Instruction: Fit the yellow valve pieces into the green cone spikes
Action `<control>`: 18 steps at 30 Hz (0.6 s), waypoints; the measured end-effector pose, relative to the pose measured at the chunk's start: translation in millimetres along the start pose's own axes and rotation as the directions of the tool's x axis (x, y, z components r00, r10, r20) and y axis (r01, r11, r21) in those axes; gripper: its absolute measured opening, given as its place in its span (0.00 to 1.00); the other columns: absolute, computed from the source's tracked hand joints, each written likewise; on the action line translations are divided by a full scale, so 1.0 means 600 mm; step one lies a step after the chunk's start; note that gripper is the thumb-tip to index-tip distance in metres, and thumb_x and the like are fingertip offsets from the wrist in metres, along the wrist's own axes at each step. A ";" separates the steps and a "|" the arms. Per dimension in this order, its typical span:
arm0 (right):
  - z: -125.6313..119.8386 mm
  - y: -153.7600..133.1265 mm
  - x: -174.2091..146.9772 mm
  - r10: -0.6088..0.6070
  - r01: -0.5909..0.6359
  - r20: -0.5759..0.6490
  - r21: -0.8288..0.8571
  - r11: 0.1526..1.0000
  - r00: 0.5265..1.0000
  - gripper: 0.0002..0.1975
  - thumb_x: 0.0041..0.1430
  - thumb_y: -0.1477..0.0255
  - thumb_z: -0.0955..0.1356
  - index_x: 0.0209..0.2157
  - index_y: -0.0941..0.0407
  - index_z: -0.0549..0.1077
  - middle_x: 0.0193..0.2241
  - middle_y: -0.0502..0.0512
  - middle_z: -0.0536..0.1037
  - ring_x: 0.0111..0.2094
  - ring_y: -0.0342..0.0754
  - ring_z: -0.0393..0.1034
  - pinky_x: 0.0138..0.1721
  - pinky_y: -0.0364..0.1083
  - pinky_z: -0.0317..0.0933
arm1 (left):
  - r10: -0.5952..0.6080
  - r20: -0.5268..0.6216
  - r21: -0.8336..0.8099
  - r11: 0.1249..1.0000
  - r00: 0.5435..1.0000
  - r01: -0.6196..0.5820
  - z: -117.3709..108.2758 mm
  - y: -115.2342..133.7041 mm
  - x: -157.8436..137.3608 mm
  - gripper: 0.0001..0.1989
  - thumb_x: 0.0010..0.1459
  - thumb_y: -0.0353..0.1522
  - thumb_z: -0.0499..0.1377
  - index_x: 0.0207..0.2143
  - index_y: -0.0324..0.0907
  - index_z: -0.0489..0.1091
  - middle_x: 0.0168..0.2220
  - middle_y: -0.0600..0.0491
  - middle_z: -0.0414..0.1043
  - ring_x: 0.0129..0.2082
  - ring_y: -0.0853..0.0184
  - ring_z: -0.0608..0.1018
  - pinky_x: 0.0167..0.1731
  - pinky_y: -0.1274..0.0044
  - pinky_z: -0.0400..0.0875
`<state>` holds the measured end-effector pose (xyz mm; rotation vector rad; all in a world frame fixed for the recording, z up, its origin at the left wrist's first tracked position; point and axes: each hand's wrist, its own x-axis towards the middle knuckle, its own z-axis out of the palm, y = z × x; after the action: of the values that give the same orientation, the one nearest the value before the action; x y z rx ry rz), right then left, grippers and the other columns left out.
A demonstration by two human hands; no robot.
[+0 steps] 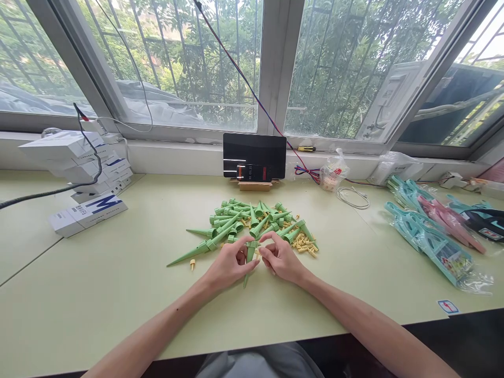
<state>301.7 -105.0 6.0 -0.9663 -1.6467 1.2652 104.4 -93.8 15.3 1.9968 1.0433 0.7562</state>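
Note:
A green plastic plant-watering spike point(250, 253) points downward in my left hand point(231, 263), gripped between thumb and fingers. Close to its right side, my right hand point(282, 260) pinches a small yellow plastic piece point(257, 254), partly hidden by the fingertips. Behind both hands lies a heap of green spikes point(226, 223), each with a wide capped end and a tapered point. Small yellow pieces point(305, 245) are scattered among them and gathered at the heap's right side. One loose yellow nozzle point(192, 264) rests left of my left hand.
A dark tablet point(255, 147) leans at the window, a phone point(252, 172) before it. White boxes point(88, 214) are stacked left. A coiled white cable point(353, 197) and a plastic bag point(333, 172) lie back right, with packaged teal tools point(429, 247) farther right.

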 end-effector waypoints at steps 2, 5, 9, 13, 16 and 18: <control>0.000 -0.002 0.000 0.007 -0.007 0.001 0.005 1.000 1.000 0.10 0.67 0.62 0.64 0.43 0.53 0.62 0.17 0.41 0.67 0.13 0.39 0.56 0.16 0.39 0.54 | -0.003 0.000 0.002 1.000 1.000 0.003 0.000 0.000 0.000 0.19 0.58 0.35 0.60 0.51 0.42 0.64 0.21 0.64 0.56 0.19 0.74 0.60 0.20 0.81 0.54; 0.000 -0.003 0.000 0.007 -0.007 0.000 0.006 1.000 1.000 0.10 0.67 0.62 0.64 0.43 0.53 0.62 0.17 0.41 0.66 0.13 0.39 0.56 0.16 0.39 0.53 | 0.002 -0.003 0.008 1.000 1.000 -0.002 0.000 0.000 0.000 0.19 0.58 0.36 0.60 0.51 0.43 0.64 0.20 0.64 0.56 0.19 0.74 0.60 0.20 0.82 0.54; 0.000 -0.003 0.000 0.006 -0.006 0.000 0.001 1.000 1.000 0.10 0.66 0.62 0.64 0.43 0.53 0.63 0.17 0.41 0.67 0.13 0.39 0.56 0.16 0.39 0.53 | 0.002 -0.005 0.004 1.000 1.000 -0.002 0.000 0.000 0.000 0.19 0.58 0.36 0.60 0.50 0.43 0.64 0.21 0.64 0.56 0.19 0.74 0.60 0.20 0.82 0.54; 0.000 -0.003 0.000 0.007 -0.007 0.003 -0.001 1.000 1.000 0.11 0.67 0.61 0.64 0.43 0.53 0.63 0.17 0.41 0.67 0.13 0.39 0.56 0.16 0.39 0.53 | 0.001 -0.004 0.012 1.000 1.000 -0.001 0.000 0.000 0.000 0.18 0.57 0.35 0.60 0.50 0.43 0.64 0.21 0.64 0.56 0.19 0.74 0.60 0.20 0.82 0.54; 0.000 -0.003 0.000 0.003 -0.003 0.002 -0.009 1.000 1.000 0.11 0.67 0.61 0.64 0.43 0.53 0.62 0.17 0.41 0.66 0.13 0.39 0.55 0.16 0.39 0.53 | 0.001 -0.004 0.018 1.000 1.000 -0.001 0.000 0.001 0.000 0.18 0.58 0.36 0.60 0.50 0.43 0.64 0.21 0.64 0.56 0.19 0.74 0.60 0.20 0.82 0.54; 0.001 -0.002 0.000 -0.004 0.004 0.001 -0.024 1.000 1.000 0.11 0.67 0.61 0.63 0.43 0.53 0.62 0.17 0.41 0.66 0.13 0.39 0.55 0.17 0.39 0.52 | 0.002 -0.005 0.018 1.000 1.000 -0.002 0.000 0.002 0.000 0.18 0.58 0.35 0.60 0.50 0.43 0.64 0.21 0.64 0.56 0.19 0.74 0.60 0.20 0.82 0.54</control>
<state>301.2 -105.4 7.1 -0.9762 -1.6668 1.2461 104.9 -94.1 16.6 2.0121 1.0548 0.7559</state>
